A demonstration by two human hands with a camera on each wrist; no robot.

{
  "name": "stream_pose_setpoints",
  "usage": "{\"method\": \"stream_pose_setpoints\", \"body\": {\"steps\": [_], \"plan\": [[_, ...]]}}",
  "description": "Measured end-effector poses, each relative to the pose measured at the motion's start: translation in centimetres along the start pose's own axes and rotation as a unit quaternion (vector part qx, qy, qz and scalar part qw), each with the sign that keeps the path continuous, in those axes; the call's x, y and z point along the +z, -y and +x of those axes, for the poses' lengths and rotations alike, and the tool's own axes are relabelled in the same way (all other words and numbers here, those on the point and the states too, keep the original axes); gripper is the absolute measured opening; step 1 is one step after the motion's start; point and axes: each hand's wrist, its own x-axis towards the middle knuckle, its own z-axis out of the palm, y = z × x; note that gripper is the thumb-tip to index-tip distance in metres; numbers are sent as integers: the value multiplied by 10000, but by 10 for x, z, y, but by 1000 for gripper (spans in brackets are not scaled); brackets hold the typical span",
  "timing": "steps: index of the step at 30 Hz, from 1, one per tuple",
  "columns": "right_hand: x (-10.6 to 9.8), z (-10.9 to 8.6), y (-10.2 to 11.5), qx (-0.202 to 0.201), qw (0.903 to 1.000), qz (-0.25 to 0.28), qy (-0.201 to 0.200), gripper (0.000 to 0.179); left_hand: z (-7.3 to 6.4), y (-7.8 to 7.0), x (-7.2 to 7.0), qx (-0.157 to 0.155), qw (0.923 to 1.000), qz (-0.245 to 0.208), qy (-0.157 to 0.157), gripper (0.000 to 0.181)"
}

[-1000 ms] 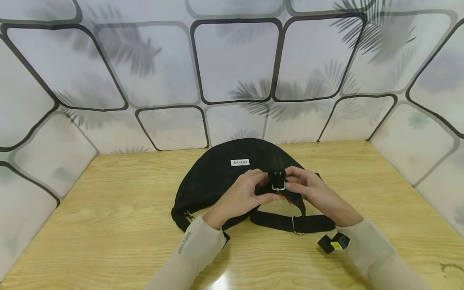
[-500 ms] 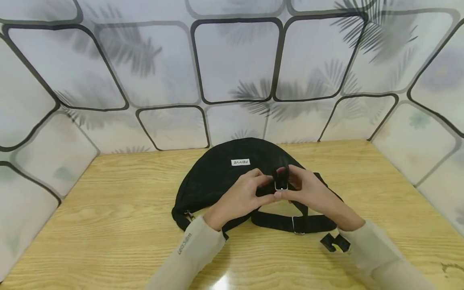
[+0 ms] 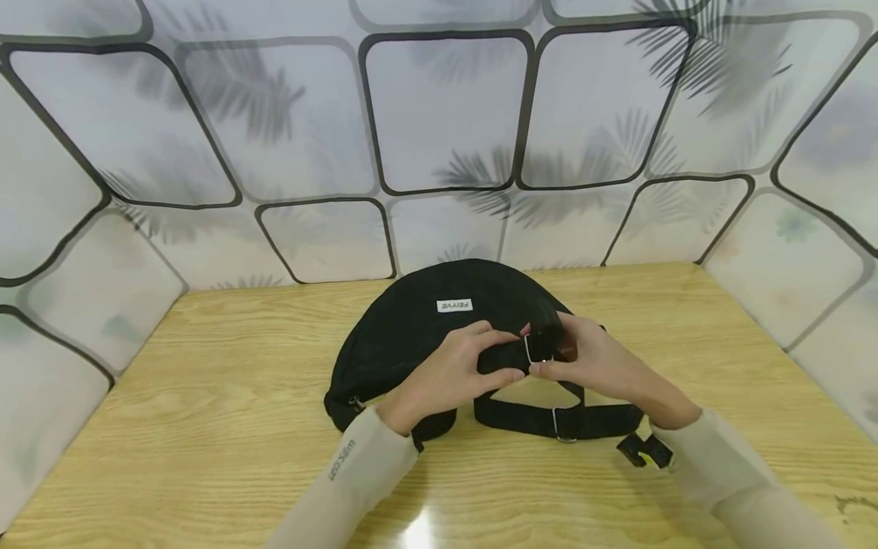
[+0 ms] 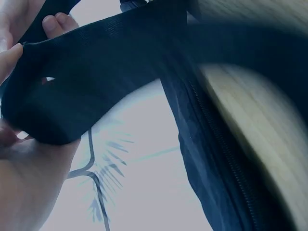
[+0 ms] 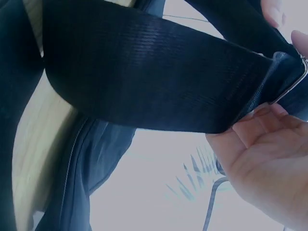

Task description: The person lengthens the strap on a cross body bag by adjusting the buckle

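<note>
A black half-moon bag (image 3: 411, 328) with a white label (image 3: 455, 306) lies on the table. Over its lower right part, both hands hold its wide black strap (image 5: 144, 72) at a metal slide buckle (image 3: 528, 349). The left hand (image 3: 449, 370) pinches the strap just left of the buckle, thumb below and fingers above. On the other side, the right hand (image 3: 604, 362) grips the strap and buckle, with a fold of strap standing up over its fingers. In the right wrist view, its fingertips lie under the strap beside the metal frame (image 5: 291, 89).
A lower strap length with a second metal slider (image 3: 564, 425) lies on the wooden table (image 3: 206, 427). Near the right cuff is a small black block (image 3: 645, 450) with a yellow patch. A patterned cloth wall (image 3: 446, 114) encloses the back and sides.
The buckle has turned from facing forward to sideways between the hands. The right hand first closed in on it, and the strap now stretches from the left hand's fingers to the buckle.
</note>
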Motion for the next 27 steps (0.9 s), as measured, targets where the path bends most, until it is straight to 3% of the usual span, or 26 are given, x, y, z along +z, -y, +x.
{"method": "stream_pose_setpoints", "body": {"steps": [9,15,22,27], "plan": [[-8,-6,-3,3,9999,49,-99,42,-2,0,-4,23,10000,-20,-69,42],[-13,-8,-5,-124,9999,71,-17,35,-6,0,-7,35,10000,-21,-24,42],[-26,-17,-8,8,10000,-21,-22,28,-11,4,-10,60,9998,114,-133,43],[-37,-23,-12,-221,9994,-231,-96,29,-13,4,-14,47,9997,182,-133,43]]}}
